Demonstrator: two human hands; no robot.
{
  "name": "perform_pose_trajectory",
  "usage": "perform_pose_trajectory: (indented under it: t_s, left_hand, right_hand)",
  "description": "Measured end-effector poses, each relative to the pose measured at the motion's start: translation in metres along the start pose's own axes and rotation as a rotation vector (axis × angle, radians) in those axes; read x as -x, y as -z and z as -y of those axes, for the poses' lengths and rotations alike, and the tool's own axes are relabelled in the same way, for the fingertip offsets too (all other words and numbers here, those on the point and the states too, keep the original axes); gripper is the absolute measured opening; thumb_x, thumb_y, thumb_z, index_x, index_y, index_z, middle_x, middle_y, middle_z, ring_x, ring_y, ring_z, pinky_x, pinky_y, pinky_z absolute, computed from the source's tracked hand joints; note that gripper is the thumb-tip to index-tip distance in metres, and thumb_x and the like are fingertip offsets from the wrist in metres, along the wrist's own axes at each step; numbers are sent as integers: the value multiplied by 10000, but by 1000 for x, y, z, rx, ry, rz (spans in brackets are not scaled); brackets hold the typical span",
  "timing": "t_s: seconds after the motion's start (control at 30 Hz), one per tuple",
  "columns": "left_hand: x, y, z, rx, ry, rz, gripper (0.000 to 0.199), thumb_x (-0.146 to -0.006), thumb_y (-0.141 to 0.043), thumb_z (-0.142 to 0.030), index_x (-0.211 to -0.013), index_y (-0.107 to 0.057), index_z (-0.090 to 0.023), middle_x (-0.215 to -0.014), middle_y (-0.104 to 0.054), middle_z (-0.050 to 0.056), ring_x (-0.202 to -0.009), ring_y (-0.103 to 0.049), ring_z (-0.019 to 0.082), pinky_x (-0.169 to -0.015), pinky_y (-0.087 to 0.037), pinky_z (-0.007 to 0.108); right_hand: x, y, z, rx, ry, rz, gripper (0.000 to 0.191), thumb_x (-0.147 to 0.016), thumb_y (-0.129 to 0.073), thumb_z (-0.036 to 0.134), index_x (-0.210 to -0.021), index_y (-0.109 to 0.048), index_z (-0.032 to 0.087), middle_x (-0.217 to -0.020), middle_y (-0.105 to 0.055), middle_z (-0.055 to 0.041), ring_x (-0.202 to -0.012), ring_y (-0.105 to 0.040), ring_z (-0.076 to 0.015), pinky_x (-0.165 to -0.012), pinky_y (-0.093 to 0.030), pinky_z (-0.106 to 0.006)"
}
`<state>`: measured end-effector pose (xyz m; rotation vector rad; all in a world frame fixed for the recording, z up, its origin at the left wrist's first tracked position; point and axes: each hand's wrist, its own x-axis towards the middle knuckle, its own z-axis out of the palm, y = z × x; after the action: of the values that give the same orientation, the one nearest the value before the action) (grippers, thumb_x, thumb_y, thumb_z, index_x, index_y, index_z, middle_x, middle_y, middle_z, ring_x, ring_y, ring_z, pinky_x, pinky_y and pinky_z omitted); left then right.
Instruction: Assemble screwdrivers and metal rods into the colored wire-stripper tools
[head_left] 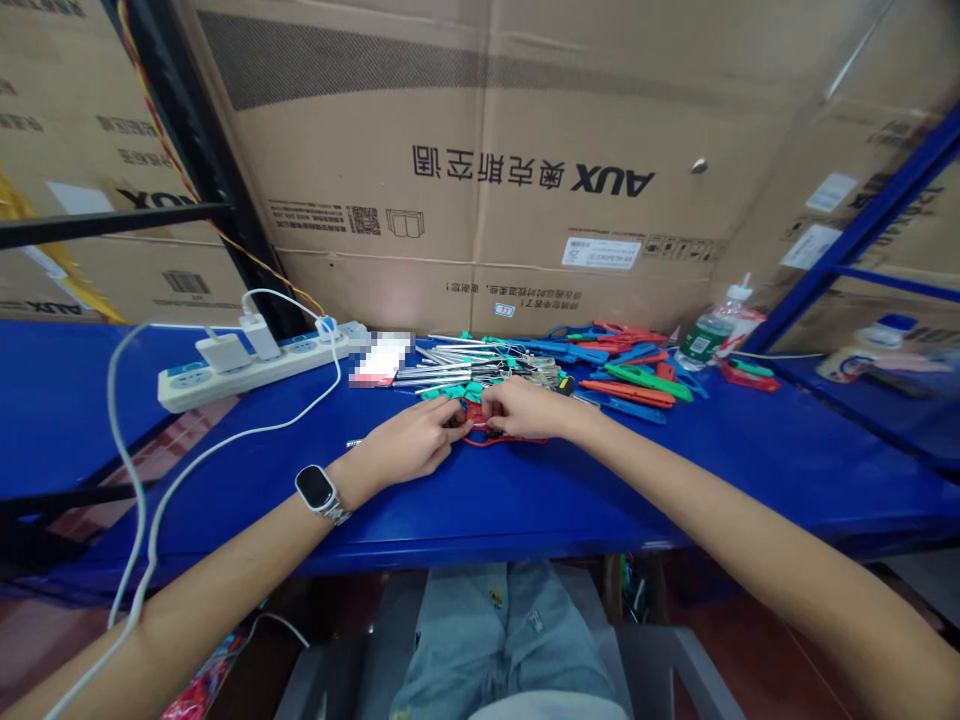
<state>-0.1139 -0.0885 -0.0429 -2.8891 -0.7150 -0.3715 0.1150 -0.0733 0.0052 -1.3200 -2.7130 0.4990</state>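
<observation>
A red plastic piece with a loop-like outline (480, 437) lies low over the blue table in front of me, partly covered by my fingers. From the left, my left hand (416, 440) pinches its edge with thumb and fingers. My right hand (529, 408) is bent down over the other side, fingertips closed at the piece; any small part between them is hidden. Just behind the hands lies a heap of thin metal rods (457, 365) with green ends. To its right are blue, red and green plastic handle-like pieces (637, 385).
A white power strip (259, 370) with plugs and trailing white cables stands on the left. A clear bottle (709, 330) is at the back right. Large cardboard boxes (487, 230) rise behind the blue table (510, 510). A white-and-red card (379, 362) lies beside the rods.
</observation>
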Motion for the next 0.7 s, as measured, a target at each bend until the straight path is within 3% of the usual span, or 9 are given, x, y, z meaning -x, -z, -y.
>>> perform_pose_trajectory:
  t_s: [0.3, 0.7]
  left_hand:
    - [2, 0, 4, 6, -36, -24, 358, -954, -451, -99, -1202, -710, -111, -1142, -662, 141, -1071, -653, 271, -1004, -552, 454]
    - [7, -1, 6, 22, -48, -91, 395, -971, -422, -92, -1245, -702, -142, -1193, -652, 143, -1075, -645, 258, -968, -571, 453]
  right_hand:
    - [0, -5, -4, -21, 15, -24, 184, -823, -586, 25, -764, -711, 147, -667, -660, -18, -611, -538, -125, -645, -372, -247]
    - [12, -9, -7, -33, -23, -74, 163, -825, -606, 42, -776, -719, 149, -706, -706, -38, -628, -594, -138, -634, -392, -251]
